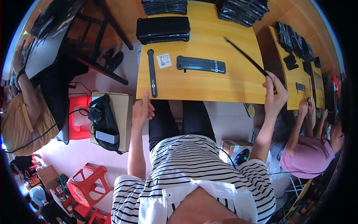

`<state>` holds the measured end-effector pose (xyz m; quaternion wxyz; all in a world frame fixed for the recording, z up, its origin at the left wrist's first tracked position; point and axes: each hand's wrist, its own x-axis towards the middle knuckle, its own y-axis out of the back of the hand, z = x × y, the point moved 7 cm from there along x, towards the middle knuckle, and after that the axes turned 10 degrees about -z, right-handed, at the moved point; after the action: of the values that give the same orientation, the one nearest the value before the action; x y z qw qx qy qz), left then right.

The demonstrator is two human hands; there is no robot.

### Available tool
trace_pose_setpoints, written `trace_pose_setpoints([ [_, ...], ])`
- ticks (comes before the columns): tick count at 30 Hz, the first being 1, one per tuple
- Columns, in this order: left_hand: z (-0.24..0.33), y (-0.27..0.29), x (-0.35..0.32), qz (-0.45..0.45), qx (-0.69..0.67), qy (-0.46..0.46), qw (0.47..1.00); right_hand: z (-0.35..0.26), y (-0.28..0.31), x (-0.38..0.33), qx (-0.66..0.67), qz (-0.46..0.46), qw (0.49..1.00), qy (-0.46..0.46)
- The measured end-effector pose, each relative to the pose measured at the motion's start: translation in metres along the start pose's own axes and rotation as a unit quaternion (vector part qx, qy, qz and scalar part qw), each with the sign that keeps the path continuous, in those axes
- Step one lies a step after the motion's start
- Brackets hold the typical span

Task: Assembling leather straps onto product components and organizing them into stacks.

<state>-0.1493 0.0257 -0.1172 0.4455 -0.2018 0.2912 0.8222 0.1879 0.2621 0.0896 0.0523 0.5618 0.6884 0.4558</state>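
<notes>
"Reading the head view, the only one supplied, where does one find the thing being handled?"

"The thin black strip (246,56) is above the right part of the yellow table (209,91), its near end pinched between thumb and fingers of the right hand (275,91). Whether the far tip touches the tabletop cannot be told."

"And the left hand (141,110)?"

"Loosely curled, with one finger extended at the near edge, it appears to grip nothing. It is just beside the near end of a flat dark strap (151,72); contact between the two cannot be told."

"Which step is in hand?"

"By judgement, the handling of one strip, apart from the layered set of straps (201,64) at mid-table. The next move seems to call for a secure end grip and a turn to bring the strip flat, the unladen left hand being available to steady it."

"How does the strip point?"

"Its long axis runs obliquely, from the pinched end at right, leftward and toward the far side (it shows as a narrow line, probably seen edge-on). The flat dark strap, by contrast, lies nearly near-to-far; the layered set lies roughly side to side."
</notes>
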Motion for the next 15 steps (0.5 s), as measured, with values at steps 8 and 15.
trace_pose_setpoints([
  [8,0.066,-0.103,-0.024,-0.348,-0.401,-0.088,0.843,-0.072,-0.078,-0.056,0.043,-0.248,0.916,0.312],
  [15,0.073,-0.11,-0.005,-0.214,-0.451,-0.181,0.847,-0.017,-0.114,-0.069,0.329,-0.346,0.878,-0.035],
])
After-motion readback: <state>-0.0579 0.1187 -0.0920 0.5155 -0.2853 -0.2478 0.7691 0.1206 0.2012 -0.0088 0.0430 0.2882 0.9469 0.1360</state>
